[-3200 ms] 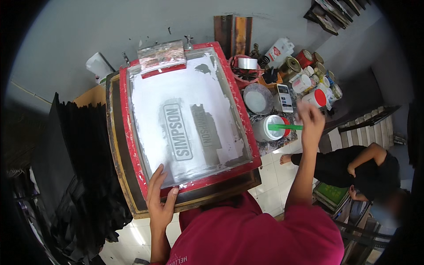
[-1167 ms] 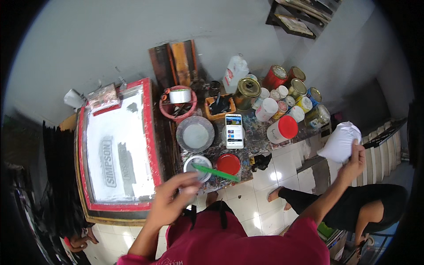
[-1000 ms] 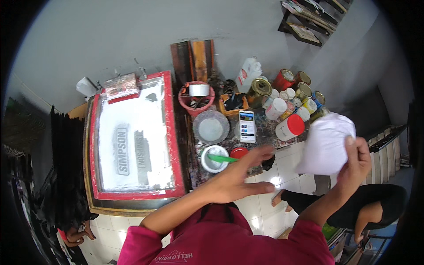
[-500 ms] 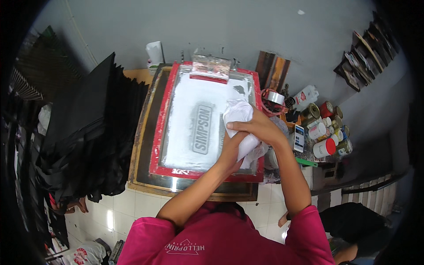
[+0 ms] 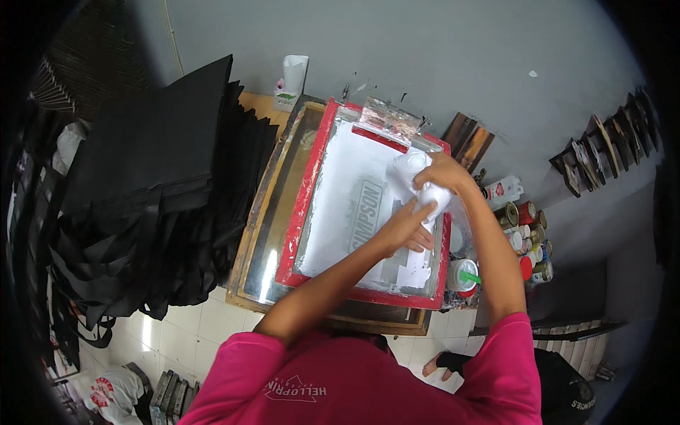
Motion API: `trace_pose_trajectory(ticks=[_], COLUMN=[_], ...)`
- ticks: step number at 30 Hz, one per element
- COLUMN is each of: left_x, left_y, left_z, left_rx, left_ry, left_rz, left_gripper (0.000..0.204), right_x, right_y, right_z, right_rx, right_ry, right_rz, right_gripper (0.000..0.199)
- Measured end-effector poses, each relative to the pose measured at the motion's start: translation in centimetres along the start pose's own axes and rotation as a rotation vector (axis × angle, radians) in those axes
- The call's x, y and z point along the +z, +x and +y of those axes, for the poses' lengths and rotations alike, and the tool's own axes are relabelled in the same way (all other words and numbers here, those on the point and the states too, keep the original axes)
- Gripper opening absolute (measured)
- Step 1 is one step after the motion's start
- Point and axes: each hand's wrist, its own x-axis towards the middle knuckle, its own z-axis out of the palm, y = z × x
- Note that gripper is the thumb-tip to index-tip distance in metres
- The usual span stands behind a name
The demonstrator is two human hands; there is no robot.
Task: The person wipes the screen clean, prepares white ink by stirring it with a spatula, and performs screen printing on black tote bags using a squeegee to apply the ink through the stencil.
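A red-edged printing screen [image 5: 289, 248] lies tilted on a wood-framed glass board [image 5: 244, 280]. White ink covers much of its mesh, around a grey lettered design. Above the screen's right half is a bulging white pouch [image 5: 413, 164], too smooth to tell whether plastic or cloth. My right hand [image 5: 445, 174] is closed round its upper part. My left hand [image 5: 408, 230] grips its lower end, with the thumb against it and the fingers curled. At the screen's far edge rests a squeegee-like block [image 5: 389, 120] with a red strip.
A stack of black bags [image 5: 152, 134] stands on the left. To the right are several paint cans [image 5: 525, 211] and an open white tub [image 5: 464, 275] with a green stick. A white cup [image 5: 295, 72] stands at the back. Another person's foot [image 5: 433, 365] shows at lower right.
Both hands have moved the pouch toward the screen's far right, and the right hand sits higher on it. The whole view has turned, and the white tub has come into sight.
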Motion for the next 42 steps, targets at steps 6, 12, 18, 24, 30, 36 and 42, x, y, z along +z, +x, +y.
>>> trace_pose_trajectory(ticks=[6,12,18,24,30,36,42], left_x=[-2.1,-4.5,-5.1,-5.1,-5.6,-5.3,-5.1], left_y=[-9.1,-15.6,-17.2,-17.0,-15.7,-12.0,-7.8], left_z=[-0.9,-2.0,-2.5,-2.4,-3.1,-2.3,-1.6], left_rx=[0.028,-0.035,-0.083,-0.081,-0.063,-0.010,0.079], left_ry=[0.058,0.051,0.086,0.078,0.017,0.022,-0.001], left_rz=[-0.072,-0.123,-0.071,-0.077,-0.101,-0.097,0.016], left_gripper=[0.082,0.058,0.048,0.047,0.044,0.042,0.044], right_x=[-1.3,-0.9,0.1,1.0,-1.3,-1.9,-1.3], right_y=[3.5,4.8,5.7,5.0,2.4,1.8,2.3], right_z=[0.0,-2.2,-6.0,-7.8,-6.5,-3.6,-5.7], right_rx=[0.077,0.033,-0.010,0.006,0.181,0.169,0.130], right_ry=[-0.298,-0.501,-0.466,-0.609,-0.697,-0.621,-0.442], right_rz=[0.006,0.036,0.021,0.063,0.058,0.215,0.167], right_gripper=[0.048,0.052,0.048,0.044,0.040,0.043,0.046])
